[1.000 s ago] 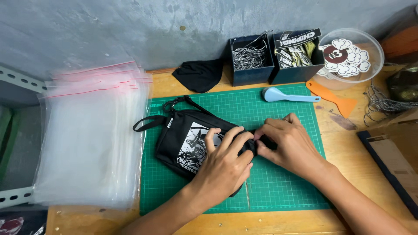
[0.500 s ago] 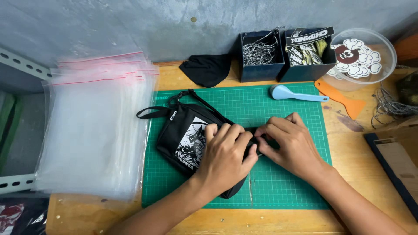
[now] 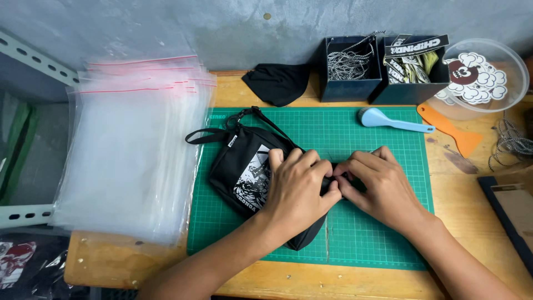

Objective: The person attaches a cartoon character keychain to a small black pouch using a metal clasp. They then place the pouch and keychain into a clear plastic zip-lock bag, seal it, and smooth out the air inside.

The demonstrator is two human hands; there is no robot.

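A small black pouch bag [image 3: 240, 172] with a white printed picture lies on the green cutting mat [image 3: 388, 233]. Its black strap [image 3: 206, 135] loops off to the upper left. My left hand [image 3: 297, 186] presses flat on the right half of the bag, covering it. My right hand [image 3: 377, 186] meets it at the bag's right end, fingertips pinching something small and dark there. What the fingers pinch is hidden.
A thick stack of clear zip bags [image 3: 133, 144] lies left of the mat. At the back stand two dark boxes, one with ball chains [image 3: 348, 64], one with tags [image 3: 413, 66], and a clear tub of stickers [image 3: 477, 78]. A blue brush [image 3: 391, 120], an orange scraper [image 3: 449, 129] and black cloth [image 3: 277, 82] lie nearby.
The view has shifted slightly. Both hands stay together at the bag's right end, with only small finger movements.
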